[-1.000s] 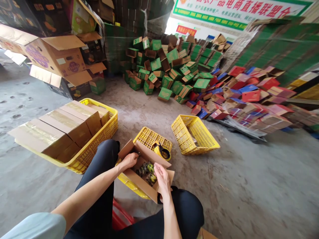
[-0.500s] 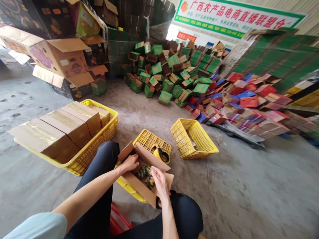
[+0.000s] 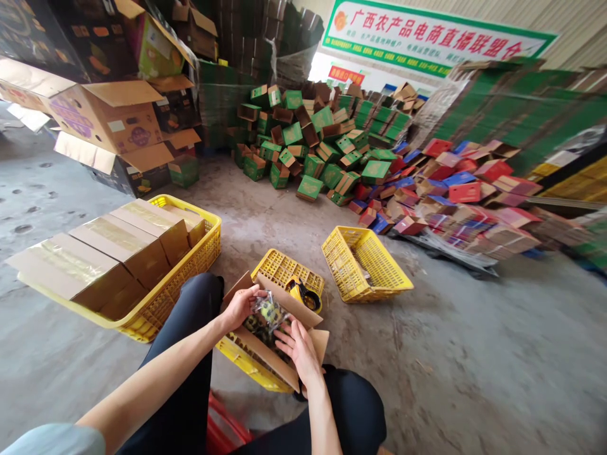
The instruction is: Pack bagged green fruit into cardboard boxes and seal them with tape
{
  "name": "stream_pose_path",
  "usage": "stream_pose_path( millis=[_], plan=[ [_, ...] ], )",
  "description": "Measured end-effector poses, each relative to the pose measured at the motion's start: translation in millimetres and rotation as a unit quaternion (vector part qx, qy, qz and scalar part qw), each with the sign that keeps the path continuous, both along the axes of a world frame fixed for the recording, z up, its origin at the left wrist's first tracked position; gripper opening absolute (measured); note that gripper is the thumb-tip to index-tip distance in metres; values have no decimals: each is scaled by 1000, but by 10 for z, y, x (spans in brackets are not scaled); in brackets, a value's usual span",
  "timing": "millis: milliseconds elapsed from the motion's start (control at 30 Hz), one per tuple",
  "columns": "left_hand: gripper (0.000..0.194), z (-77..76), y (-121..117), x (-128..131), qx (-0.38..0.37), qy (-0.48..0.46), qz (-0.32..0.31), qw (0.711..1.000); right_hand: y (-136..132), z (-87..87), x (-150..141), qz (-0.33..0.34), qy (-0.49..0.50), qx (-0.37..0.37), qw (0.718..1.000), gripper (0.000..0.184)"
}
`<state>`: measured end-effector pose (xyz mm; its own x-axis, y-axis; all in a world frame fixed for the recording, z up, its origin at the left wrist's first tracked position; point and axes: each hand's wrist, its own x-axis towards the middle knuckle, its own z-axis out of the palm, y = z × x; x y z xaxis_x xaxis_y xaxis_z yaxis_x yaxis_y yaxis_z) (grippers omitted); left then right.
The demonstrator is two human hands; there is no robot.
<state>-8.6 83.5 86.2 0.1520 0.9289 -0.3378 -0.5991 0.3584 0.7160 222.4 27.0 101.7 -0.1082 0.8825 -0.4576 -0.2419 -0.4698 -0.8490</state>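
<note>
My left hand (image 3: 241, 307) pinches the top corner of a clear plastic bag (image 3: 269, 311) with green and dark round pieces inside. The bag hangs over an open cardboard box (image 3: 271, 360), where more green and dark pieces partly show. My right hand (image 3: 300, 351) lies along the near right side of the bag, palm up and fingers spread. Whether its fingertips touch the plastic I cannot tell. The box sits in a yellow plastic crate (image 3: 244, 363) between my knees. Just beyond it, a yellow and black tape dispenser (image 3: 304, 294) rests on an upturned yellow crate (image 3: 275, 270).
To the left, a long yellow crate (image 3: 208, 243) holds several taped cardboard boxes (image 3: 102, 239). Another yellow crate (image 3: 344, 275) stands tilted on the floor to the right. Green boxes (image 3: 309, 188) and red and blue boxes (image 3: 465, 193) lie heaped behind. Large cartons (image 3: 114, 120) are stacked back left.
Both hands were down inside the box. The left hand has come up holding the clear bag, and the right hand has turned palm up with fingers spread. The view has shifted slightly.
</note>
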Motion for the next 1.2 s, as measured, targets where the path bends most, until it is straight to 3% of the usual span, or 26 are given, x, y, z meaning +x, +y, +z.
stream_pose_path(
  millis=[133,300,367,467,567,700,867,1200],
  plan=[
    [59,37,-39,57,-2,-39,-46,998,-12,37,-37,-14,1,23,1000,65],
    [50,27,-85,99,49,-8,-68,996,17,49,-12,-21,-41,42,998,51],
    [63,-4,-110,108,79,23,-77,994,31,54,7,-40,-56,48,996,50],
    [99,-70,-138,116,99,55,-126,986,36,70,23,-55,-77,58,994,49],
    [107,-118,-144,113,78,59,-155,983,28,94,27,-31,-94,82,992,46],
    [101,-90,-141,86,50,45,-174,982,24,119,26,-12,-113,101,988,45],
    [73,-11,-144,58,53,22,-226,973,23,136,29,-21,-85,91,992,42],
    [61,-28,-130,85,41,2,-180,983,27,95,42,-38,-51,86,994,42]
  ],
)
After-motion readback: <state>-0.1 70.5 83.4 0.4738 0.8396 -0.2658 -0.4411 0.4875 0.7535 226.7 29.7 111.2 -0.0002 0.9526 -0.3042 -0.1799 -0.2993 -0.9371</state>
